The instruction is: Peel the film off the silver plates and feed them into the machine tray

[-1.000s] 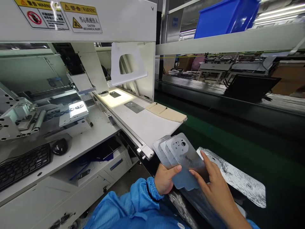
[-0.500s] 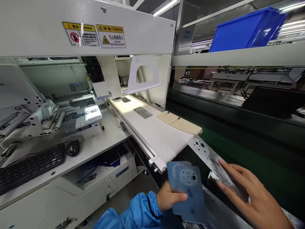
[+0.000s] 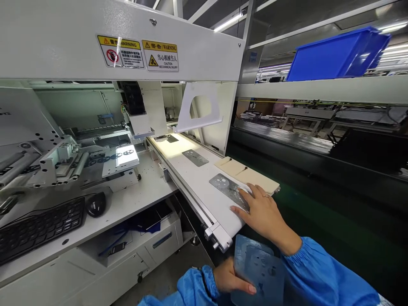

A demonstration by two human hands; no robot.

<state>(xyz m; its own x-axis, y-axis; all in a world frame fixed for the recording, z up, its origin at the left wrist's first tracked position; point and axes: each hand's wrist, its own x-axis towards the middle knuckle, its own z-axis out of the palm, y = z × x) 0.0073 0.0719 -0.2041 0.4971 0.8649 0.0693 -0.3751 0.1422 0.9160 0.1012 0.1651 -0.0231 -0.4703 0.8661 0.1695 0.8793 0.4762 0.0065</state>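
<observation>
A grey phone back panel point(image 3: 223, 186) with camera holes lies on the white conveyor belt point(image 3: 204, 191). My right hand point(image 3: 261, 212) grips its near end, thumb on one side and fingertips on the other. Low in the view, my left hand point(image 3: 231, 278) is closed round a small stack of bluish phone back panels point(image 3: 259, 267), thumb on top. Farther up the belt rests another phone back panel point(image 3: 195, 157). Beyond that, a third dark panel point(image 3: 172, 138) sits on the brightly lit stretch under the machine.
A beige guide board point(image 3: 247, 174) runs along the belt's right side. To the left are a keyboard point(image 3: 44, 223), a mouse point(image 3: 96, 204) and a machine station with rollers point(image 3: 79, 165). The white machine cover point(image 3: 63, 42) hangs over the belt. A blue bin point(image 3: 331, 55) stands upper right.
My right hand has moved forward and left, bringing a phone back panel from beside the stack onto the belt. My left hand, with its stack, has shifted slightly down and right in the view.
</observation>
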